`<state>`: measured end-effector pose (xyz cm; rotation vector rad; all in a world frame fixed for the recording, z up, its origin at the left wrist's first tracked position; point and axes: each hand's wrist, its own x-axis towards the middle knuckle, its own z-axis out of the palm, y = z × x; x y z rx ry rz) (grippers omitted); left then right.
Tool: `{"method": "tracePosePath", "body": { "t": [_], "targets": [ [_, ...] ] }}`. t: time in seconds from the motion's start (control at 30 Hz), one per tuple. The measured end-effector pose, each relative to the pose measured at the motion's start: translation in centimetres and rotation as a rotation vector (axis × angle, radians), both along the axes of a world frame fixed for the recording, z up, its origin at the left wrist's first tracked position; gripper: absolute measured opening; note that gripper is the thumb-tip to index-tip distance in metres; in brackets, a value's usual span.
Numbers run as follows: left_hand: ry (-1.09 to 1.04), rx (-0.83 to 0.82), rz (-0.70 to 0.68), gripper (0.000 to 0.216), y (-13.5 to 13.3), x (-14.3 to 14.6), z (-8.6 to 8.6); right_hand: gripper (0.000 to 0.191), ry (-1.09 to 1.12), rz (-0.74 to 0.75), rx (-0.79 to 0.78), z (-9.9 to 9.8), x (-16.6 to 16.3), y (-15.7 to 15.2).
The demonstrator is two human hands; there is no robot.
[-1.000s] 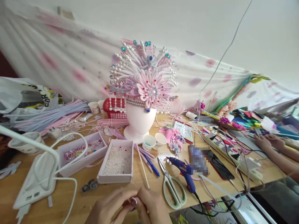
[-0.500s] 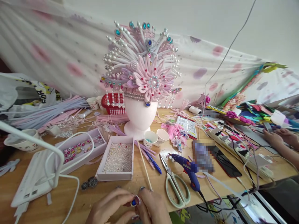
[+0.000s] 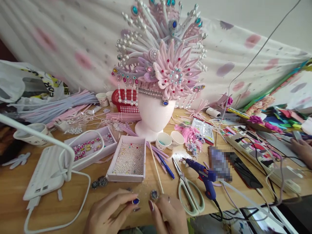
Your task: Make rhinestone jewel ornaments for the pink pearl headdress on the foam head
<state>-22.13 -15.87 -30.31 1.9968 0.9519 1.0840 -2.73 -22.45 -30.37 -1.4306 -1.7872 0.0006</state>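
Note:
My left hand (image 3: pixel 110 209) pinches a blue oval gem in a silver-toned setting (image 3: pixel 136 201) between thumb and fingertips, above the table's front edge. To its right, my right hand (image 3: pixel 170 213) is bent, its thumb apart from the index finger, and nothing shows between them. A round silver rhinestone ornament (image 3: pixel 154 194) lies at its fingertips; I cannot tell whether they touch. Another small ornament peeks out behind my left fingers, and dark silver ornaments (image 3: pixel 99 182) lie farther left. A thin pale stick (image 3: pixel 156 165) reaches down to my right hand.
Behind stands a white mannequin head (image 3: pixel 156 113) wearing a pink beaded headdress (image 3: pixel 170 65). A box of pearls (image 3: pixel 109 172), scissors (image 3: pixel 191 195), a blue glue gun (image 3: pixel 201 172), paper cups (image 3: pixel 163 144) and a white power strip (image 3: pixel 41 182) surround my hands. Another person's hand (image 3: pixel 303 148) is at far right.
My hands have drawn apart; the gem stays in my left fingers while my right hand has moved right, uncovering the silver ornament. The view has shifted, so the scene sits higher and farther right.

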Motion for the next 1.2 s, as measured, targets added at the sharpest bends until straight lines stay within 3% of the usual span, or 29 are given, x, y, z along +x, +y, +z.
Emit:
{"method": "tracePosePath", "body": {
  "t": [0.13, 0.3, 0.4, 0.57, 0.67, 0.83, 1.2],
  "targets": [
    [0.129, -0.026, 0.225, 0.015, -0.1, -2.8, -0.5, 0.034, 0.098, -0.020, 0.001, 1.0, 1.5, -1.5],
    [0.212, -0.047, 0.290, 0.019, -0.5, -5.5, -1.3, 0.020, 0.113, -0.097, 0.028, 1.4, 3.1, -2.2],
    [0.185, -0.038, 0.287, 0.016, -0.9, -4.9, -1.4, 0.014, 0.093, -0.111, 0.022, 0.9, 3.6, -2.6],
    [0.095, 0.034, 0.132, 0.016, -0.3, -1.8, -1.7, 0.013, 0.066, -0.109, -0.074, 0.5, 2.7, -3.6],
    [0.135, 0.070, 0.115, 0.012, 0.5, -0.7, -2.3, 0.013, 0.094, -0.077, -0.105, 0.5, 1.6, -3.6],
    [0.265, 0.033, 0.144, 0.016, 0.9, -0.5, -2.7, 0.012, 0.103, -0.007, -0.118, 0.2, 1.2, -3.2],
    [0.220, -0.036, 0.155, 0.014, 0.8, -0.5, -2.6, 0.013, 0.096, 0.004, -0.143, 0.2, 1.8, -3.0]
  ]
}}
